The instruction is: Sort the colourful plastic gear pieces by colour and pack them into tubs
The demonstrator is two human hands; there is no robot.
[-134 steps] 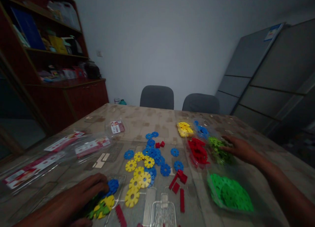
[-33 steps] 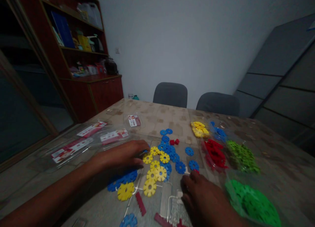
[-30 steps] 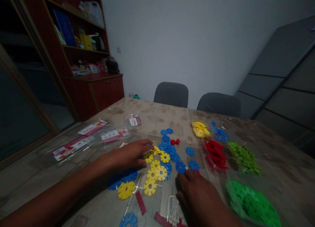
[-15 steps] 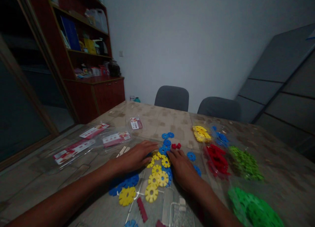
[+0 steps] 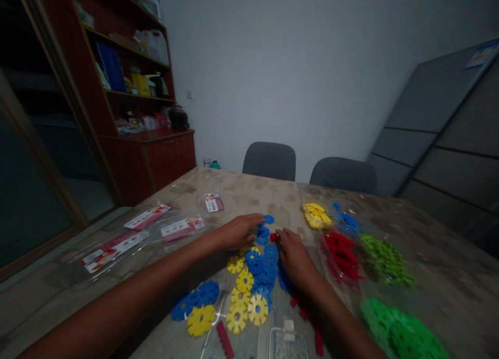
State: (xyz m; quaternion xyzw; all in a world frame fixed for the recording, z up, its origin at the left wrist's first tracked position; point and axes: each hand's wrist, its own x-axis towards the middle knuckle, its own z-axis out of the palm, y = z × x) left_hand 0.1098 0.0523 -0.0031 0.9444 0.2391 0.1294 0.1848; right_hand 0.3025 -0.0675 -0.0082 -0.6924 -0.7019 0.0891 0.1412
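Note:
Blue toothed plastic discs (image 5: 263, 264) and yellow discs (image 5: 245, 296) lie loose in the middle of the table (image 5: 249, 193). My left hand (image 5: 238, 230) rests flat at the far side of this pile, fingers stretched toward a few blue discs (image 5: 264, 229). My right hand (image 5: 295, 257) lies palm down just right of the pile, fingertips beside a small red piece (image 5: 273, 237). Neither hand visibly grips anything. Dark red bars (image 5: 225, 340) lie near the table's front edge.
Clear bags hold yellow pieces (image 5: 316, 215), blue pieces (image 5: 346, 222), red pieces (image 5: 341, 255), light green pieces (image 5: 382, 254) and large green discs (image 5: 405, 332) on the right. Flat packets with red labels (image 5: 144, 226) lie at left. Two grey chairs (image 5: 268, 160) stand behind; a wooden shelf unit (image 5: 128, 104) is far left.
Both hands have slid farther away across the table, to the far end of the disc pile. The blue discs are now bunched closer between the hands.

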